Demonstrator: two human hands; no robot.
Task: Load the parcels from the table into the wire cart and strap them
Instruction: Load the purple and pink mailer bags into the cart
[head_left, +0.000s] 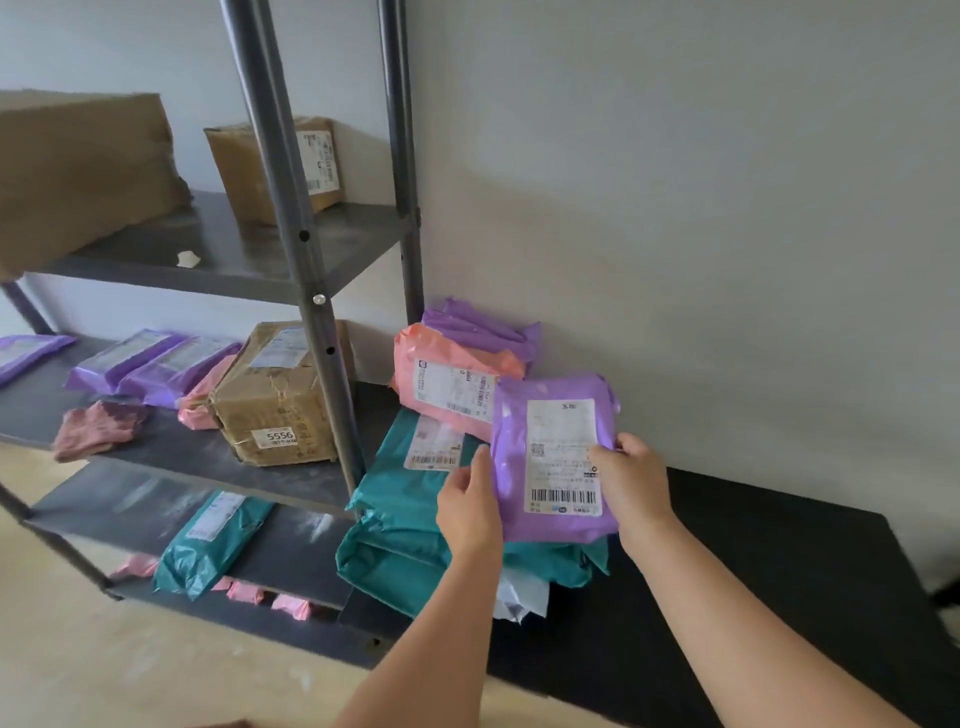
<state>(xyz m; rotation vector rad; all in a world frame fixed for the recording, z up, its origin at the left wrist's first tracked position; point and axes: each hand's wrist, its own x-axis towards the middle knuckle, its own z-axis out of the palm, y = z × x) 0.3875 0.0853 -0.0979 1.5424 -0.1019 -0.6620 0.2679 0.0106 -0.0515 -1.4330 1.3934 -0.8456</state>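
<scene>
Standing left: grey metal shelving rack (317, 291), boxes (280, 395) and mailers (150, 364) on its shelves | black tabletop (779, 571) beside it, against wall (675, 208), bearing a parcel pile (566, 564) | teal mailers (395, 499) lowest | pink mailer (441, 358) atop them | purple mailer (550, 447) held above pile, label toward camera | left hand (467, 504) and right hand (636, 480), fingers clamped on its side edges.

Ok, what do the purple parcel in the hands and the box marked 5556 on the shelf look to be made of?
The purple parcel looks like thin plastic film, probably a poly mailer: slightly glossy, creased and wrinkled, with a white paper label stuck on. The box marked 5556 looks like brown cardboard, matte, with dented edges and what seems clear tape glinting across it.
</scene>
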